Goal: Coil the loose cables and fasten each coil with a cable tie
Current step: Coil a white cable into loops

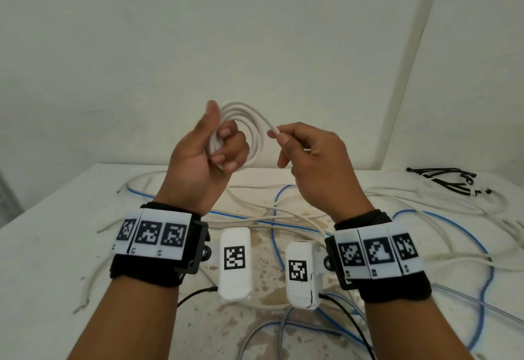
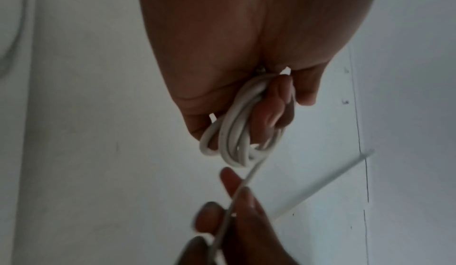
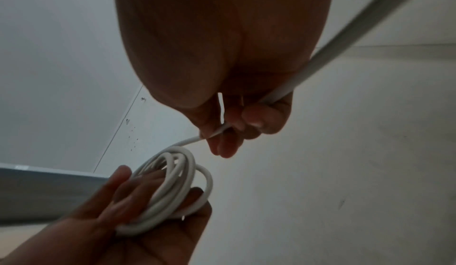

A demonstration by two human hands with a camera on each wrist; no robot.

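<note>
We note a white table strewn with loose white cables and blue cables; black cable ties lie at two o'clock. Above centre, our left hand clamps the white coil, fingers curled round its turns. At three o'clock of the coil, our right hand pinches the coil's free strand. The hands are apart.

A stained white table stands against a plain white wall.
</note>
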